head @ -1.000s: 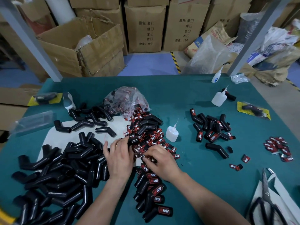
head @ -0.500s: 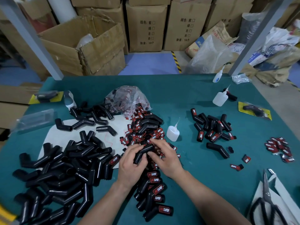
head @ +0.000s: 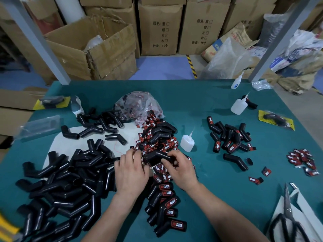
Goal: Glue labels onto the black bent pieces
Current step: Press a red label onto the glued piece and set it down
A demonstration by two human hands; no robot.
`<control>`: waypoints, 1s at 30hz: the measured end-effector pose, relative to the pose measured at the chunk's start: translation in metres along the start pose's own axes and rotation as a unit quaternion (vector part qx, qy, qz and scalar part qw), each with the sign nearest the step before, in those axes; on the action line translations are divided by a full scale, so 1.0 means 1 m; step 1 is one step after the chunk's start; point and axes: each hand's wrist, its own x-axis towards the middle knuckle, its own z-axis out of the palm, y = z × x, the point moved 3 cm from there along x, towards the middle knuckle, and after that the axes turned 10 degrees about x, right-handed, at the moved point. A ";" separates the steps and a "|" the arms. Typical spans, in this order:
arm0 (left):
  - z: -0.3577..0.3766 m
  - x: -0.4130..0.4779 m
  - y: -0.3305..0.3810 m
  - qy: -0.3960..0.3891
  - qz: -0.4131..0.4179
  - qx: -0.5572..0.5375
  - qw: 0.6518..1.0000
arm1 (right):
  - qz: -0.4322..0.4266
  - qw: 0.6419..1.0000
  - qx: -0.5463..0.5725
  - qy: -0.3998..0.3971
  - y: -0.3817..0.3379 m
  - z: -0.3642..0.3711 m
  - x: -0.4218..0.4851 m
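Head view: unlabelled pile lower left. Left hand fingers curl on one bent piece at frame centre, and right hand fingers pinch its other end, over loose labels. Hold it steady, flat face up. Glue bottle is just right: small dab, press label square.

This looks like a small assembly workshop, probably set up inside a stockroom. A green-covered worktable is heaped with black bent pieces and red labels, with glue bottles and scissors among them. Printed cardboard cartons are stacked along the wall behind.
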 end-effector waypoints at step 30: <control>-0.019 0.001 -0.049 0.018 -0.003 0.037 0.999 | -0.054 0.992 -0.111 -0.007 -0.006 0.008 0.001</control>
